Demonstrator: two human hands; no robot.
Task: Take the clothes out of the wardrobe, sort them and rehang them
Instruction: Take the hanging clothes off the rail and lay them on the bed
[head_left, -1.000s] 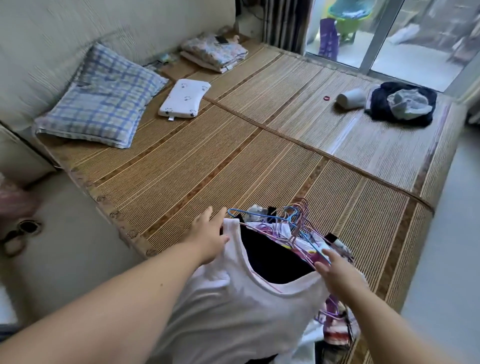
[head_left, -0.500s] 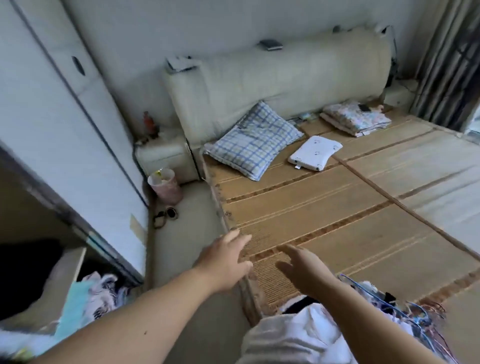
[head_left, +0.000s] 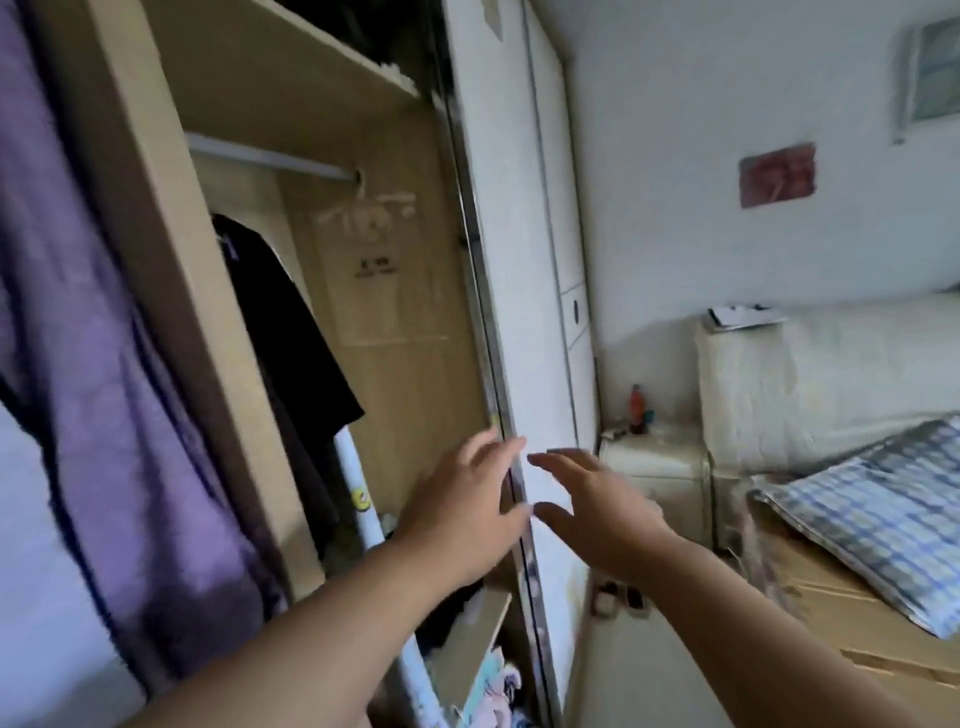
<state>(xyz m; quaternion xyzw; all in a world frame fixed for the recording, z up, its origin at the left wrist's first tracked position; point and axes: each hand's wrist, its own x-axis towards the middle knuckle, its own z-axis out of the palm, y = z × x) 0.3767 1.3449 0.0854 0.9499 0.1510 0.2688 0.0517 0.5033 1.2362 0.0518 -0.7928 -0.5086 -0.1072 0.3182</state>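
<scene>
At my far left a purple garment (head_left: 104, 415) hangs in front of the wardrobe (head_left: 171, 312). Right of it, inside the open compartment, a black garment (head_left: 291, 332) hangs under the rail (head_left: 265, 156), a pale hanger (head_left: 369, 208) just beside it. My left hand (head_left: 467, 504) and right hand (head_left: 597, 509) hover side by side before the sliding door (head_left: 519, 260), fingers spread, holding nothing. A plaid pillow (head_left: 883, 519) lies at the right.

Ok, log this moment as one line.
stage: at open wardrobe | left hand: open, empty | right hand: open, empty | black garment: hanging inside | purple garment: hanging
</scene>
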